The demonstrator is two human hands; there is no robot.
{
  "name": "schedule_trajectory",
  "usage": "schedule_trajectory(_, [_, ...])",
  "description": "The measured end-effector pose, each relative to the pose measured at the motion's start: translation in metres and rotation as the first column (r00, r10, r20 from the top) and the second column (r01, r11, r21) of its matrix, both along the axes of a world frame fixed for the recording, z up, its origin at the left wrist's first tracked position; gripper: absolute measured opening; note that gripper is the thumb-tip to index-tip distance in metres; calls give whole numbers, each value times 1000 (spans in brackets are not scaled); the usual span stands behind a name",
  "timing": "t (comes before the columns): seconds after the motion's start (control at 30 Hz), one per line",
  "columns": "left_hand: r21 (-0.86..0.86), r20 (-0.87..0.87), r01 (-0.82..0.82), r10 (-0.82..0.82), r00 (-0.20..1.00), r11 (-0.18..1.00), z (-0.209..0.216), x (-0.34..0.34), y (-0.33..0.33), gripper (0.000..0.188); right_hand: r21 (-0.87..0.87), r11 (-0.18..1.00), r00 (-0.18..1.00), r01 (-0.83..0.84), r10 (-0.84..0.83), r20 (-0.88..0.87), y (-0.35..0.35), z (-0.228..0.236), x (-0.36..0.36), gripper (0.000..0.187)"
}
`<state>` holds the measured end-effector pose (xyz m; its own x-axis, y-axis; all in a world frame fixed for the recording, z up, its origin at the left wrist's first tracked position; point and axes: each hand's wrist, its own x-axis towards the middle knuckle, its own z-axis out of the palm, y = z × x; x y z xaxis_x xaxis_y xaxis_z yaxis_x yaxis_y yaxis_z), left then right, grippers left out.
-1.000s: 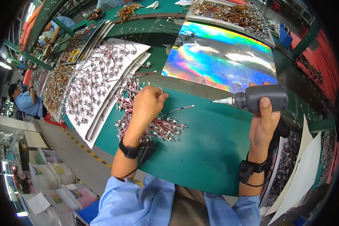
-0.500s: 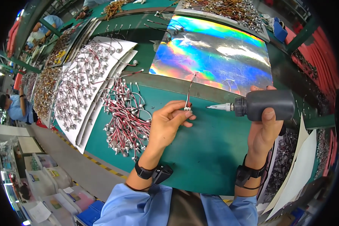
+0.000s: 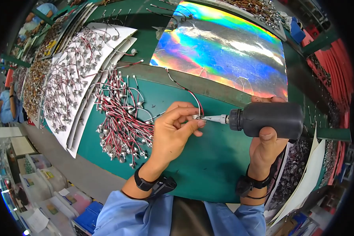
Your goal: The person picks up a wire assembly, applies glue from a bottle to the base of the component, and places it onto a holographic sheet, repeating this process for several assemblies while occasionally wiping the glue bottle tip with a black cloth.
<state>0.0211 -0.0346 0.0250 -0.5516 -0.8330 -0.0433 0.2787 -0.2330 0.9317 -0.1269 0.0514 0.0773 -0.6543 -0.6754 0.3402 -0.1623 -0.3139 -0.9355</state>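
Note:
Pinched between the thumb and fingers of my left hand (image 3: pixel 177 131) is a small metal component with red and black wires (image 3: pixel 190 93). Its wires curve up and away to a small white plug end. My right hand (image 3: pixel 267 147) is wrapped round a black squeeze bottle (image 3: pixel 272 119) held on its side. The bottle's pale, narrow nozzle (image 3: pixel 216 118) points left, and its tip meets the component at my left fingertips. Whether any liquid comes out is too small to tell. Left of my left hand lies a heap of wired components (image 3: pixel 124 118) on the green mat (image 3: pixel 200 165).
A shiny rainbow-coloured sheet (image 3: pixel 224 47) covers the far part of the bench. White boards (image 3: pixel 118 35) carrying many wired components stand at the left. Red tubing (image 3: pixel 334 78) and a green metal bar (image 3: pixel 334 134) are at the right. Plastic bins (image 3: pixel 51 185) sit lower left.
The bottle has moved left, and its nozzle tip now reaches the component, where a gap was before. The wires have swung over to the left. The whole view has shifted slightly.

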Motion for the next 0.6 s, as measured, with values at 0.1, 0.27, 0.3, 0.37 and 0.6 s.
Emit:
schedule_trajectory(0.1, [2,-9,-7,7,1000,1000,1,0,0,18,0,1000,1000,1,-1,0,-1,-2,1,72])
schedule_trajectory(0.27, [-44,17,-5,6,1000,999,2,0,1,17,-10,1000,1000,18,-18,0,-2,-5,1,72])
schedule_trajectory(0.3, [-47,19,-2,2,1000,999,2,0,1,17,-15,1000,1000,25,-25,1,-2,-6,1,73])
schedule_trajectory(0.37, [-49,22,2,-1,1000,999,2,0,1,17,-10,1000,1000,18,-18,4,-2,-5,1,72])
schedule_trajectory(0.6, [-6,-2,3,-3,1000,1000,2,1,0,18,-1,1000,1000,5,-4,8,-2,-4,2,71])
